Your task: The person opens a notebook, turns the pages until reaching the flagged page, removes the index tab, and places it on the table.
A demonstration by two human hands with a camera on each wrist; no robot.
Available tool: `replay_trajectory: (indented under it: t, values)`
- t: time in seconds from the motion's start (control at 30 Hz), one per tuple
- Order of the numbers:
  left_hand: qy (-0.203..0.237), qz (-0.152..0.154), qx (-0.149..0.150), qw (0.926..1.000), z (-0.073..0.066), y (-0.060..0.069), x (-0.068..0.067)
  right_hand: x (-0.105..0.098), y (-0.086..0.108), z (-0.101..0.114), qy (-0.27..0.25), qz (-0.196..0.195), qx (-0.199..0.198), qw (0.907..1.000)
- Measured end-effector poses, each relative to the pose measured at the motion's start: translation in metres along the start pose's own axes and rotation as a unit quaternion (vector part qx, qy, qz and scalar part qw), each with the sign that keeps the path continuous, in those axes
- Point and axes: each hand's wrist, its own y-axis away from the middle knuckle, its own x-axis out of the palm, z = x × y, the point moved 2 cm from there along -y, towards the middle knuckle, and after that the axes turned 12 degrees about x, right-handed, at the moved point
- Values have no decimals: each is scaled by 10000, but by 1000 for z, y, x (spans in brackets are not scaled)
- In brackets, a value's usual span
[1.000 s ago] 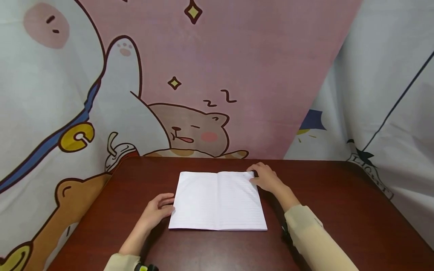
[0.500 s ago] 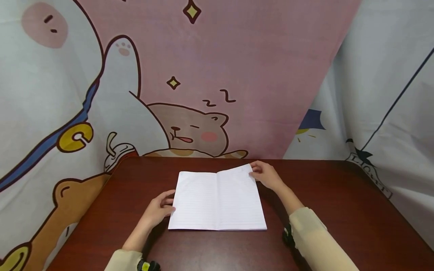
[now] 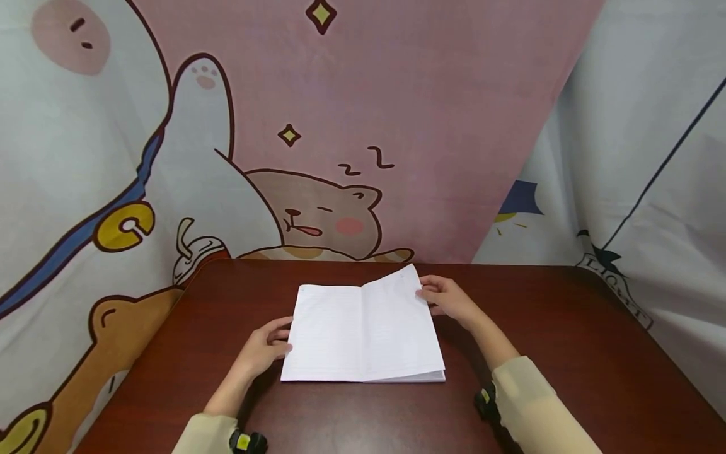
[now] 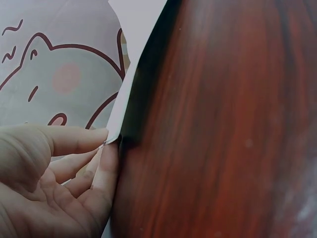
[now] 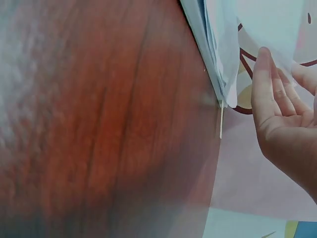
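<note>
An open notebook (image 3: 329, 334) with lined white pages lies on the dark red-brown table (image 3: 539, 328). At its left edge my left hand (image 3: 262, 348) pinches the pages, thumb above and fingers beneath, as the left wrist view also shows. My right hand (image 3: 450, 299) holds a lifted right-hand page (image 3: 399, 321) by its outer edge, near the upper corner. That corner stands up off the pages below, and a gap shows along the lower edge. In the right wrist view the page (image 5: 277, 29) passes between thumb and fingers, apart from the other leaves (image 5: 223, 59).
Behind the table hangs a cloth (image 3: 454, 126) printed with cartoon animals on pink and white. A black device with a yellow-green mark (image 3: 248, 441) sits at the left wrist, and a similar black device (image 3: 485, 400) at the right.
My right hand has raised the upper right corner of the right-hand page, which lay flat before. It has shifted slightly right and down along the edge. The left hand stays at the left edge.
</note>
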Motion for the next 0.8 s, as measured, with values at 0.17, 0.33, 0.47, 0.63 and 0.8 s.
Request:
replay_trajectory:
  t: [0.17,0.33,0.47,0.63,0.8]
  values:
    - [33,6,48,10000,0,0,0,4,5,3,-186,140,4,9997]
    - [-11,-9,64,10000,0,-1,1,7,9,4,-374,265,-38,9989]
    - [1,1,37,10000,-1,-2,1,8,13,7,-555,379,-24,9977]
    - [124,154,89,9998,0,-5,-1,12,19,13,-743,528,-121,9958]
    - [238,201,25,9995,3,-7,-3,19,24,20,-717,683,-203,9949]
